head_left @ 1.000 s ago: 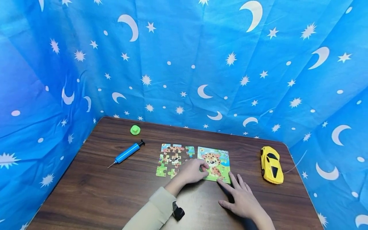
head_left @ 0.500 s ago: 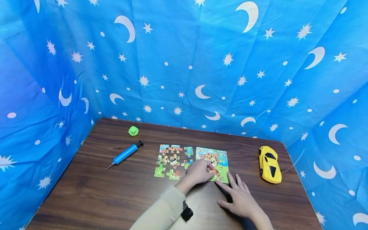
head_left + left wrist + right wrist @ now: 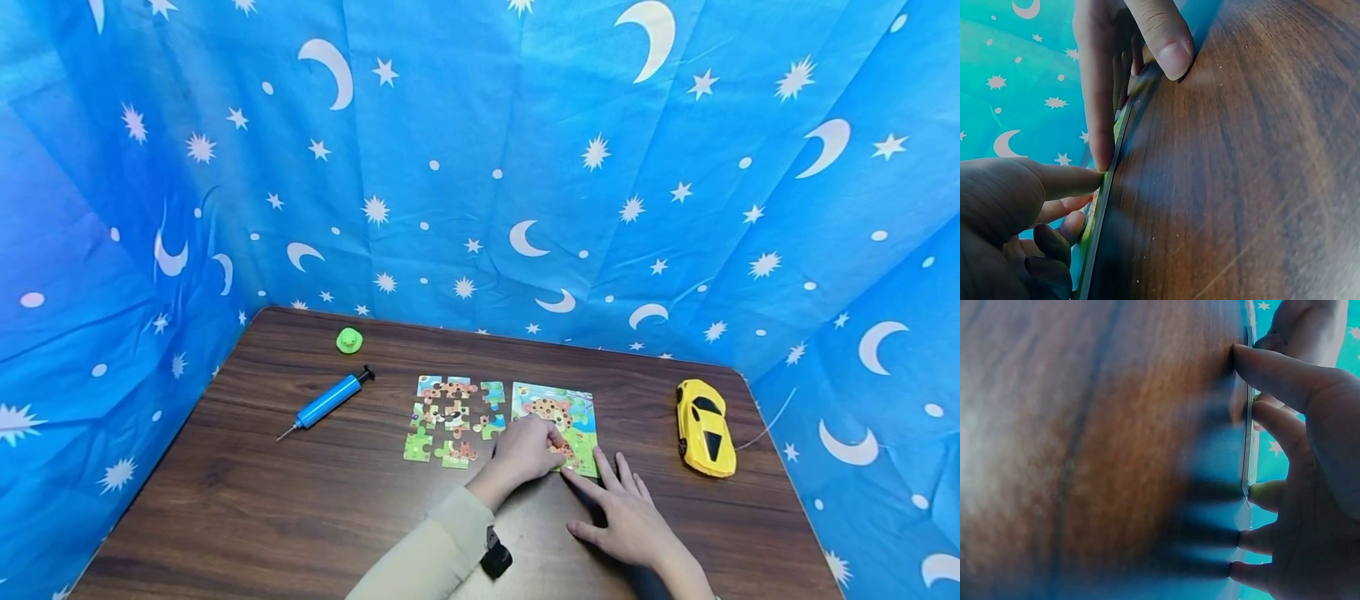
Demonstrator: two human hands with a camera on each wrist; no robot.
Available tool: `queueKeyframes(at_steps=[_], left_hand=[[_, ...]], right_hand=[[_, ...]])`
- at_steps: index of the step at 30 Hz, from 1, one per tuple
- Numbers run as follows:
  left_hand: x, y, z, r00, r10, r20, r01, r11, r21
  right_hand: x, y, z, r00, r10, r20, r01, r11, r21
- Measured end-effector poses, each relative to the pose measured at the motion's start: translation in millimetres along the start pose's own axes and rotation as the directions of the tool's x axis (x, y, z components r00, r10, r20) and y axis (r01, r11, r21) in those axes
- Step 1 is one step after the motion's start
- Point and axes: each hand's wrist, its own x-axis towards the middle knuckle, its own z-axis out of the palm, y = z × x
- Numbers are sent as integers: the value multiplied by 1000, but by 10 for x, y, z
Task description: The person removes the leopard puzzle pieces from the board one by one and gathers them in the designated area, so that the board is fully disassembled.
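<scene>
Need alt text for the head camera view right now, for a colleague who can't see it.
Both hands meet at the near edge of a leopard puzzle board on a wooden table: left hand curled on it, right hand flat beside. Loose puzzle pieces, a blue pump and a yellow toy car lie around.

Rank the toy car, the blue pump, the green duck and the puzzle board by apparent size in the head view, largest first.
1. puzzle board
2. blue pump and toy car: the pump looks longer, the car bulkier, so I won't rank them
3. green duck

No text, label, brand or number can be read in any view. The puzzle board (image 3: 577,412) by the table's far edge shows only a picture
</scene>
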Motion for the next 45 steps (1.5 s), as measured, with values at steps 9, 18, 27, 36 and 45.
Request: queueKeyframes(at_steps=[9, 18, 27, 36, 45], left_hand=[[9, 32, 53, 998, 44, -37, -43, 998, 49], [6, 42, 61, 999, 42, -34, -41, 999, 25], [1, 41, 46, 998, 53, -36, -53, 999, -11], [6, 37, 41, 997, 64, -35, -68, 993, -99], [12, 22, 62, 996, 80, -37, -86, 981, -175]], right_hand=[[3, 13, 13, 1000, 0, -4, 0, 1000, 1], [5, 11, 11, 1000, 1, -7, -1, 1000, 0], [6, 15, 13, 1000, 4, -1, -4, 1000, -3], [0, 13, 17, 1000, 9, 5, -9, 1000, -7], [2, 11, 18, 999, 32, 32, -32, 999, 4]])
